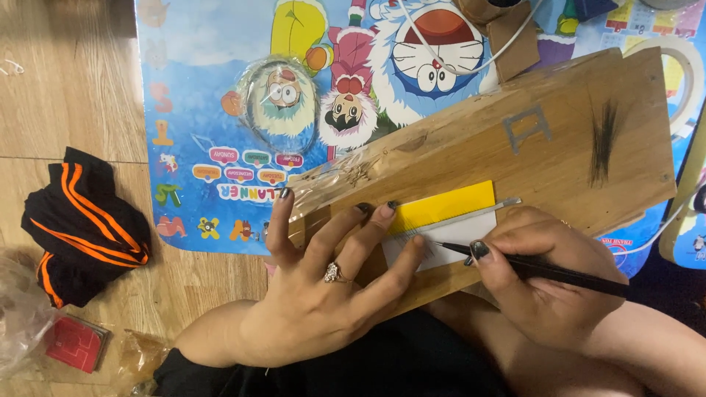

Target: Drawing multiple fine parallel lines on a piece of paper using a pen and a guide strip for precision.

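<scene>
A slanted wooden board point(515, 140) lies across my lap, over a cartoon mat. On it sits a small card, yellow above and white below point(448, 220), with a thin grey strip along the colour line. My left hand point(323, 294) lies flat with spread fingers, pinning the card's left end to the board; it wears a ring. My right hand point(537, 283) grips a thin black pointed tool point(548, 272) whose tip touches the white part of the card. A small tuft of dark hair point(604, 140) lies on the board's upper right.
A colourful cartoon mat point(220, 95) covers the wooden floor, with a clear oval plastic piece point(283, 103) on it. Black cloth with orange stripes point(81, 228) and a red box point(73, 342) lie at left. A tape roll point(687, 70) sits at right.
</scene>
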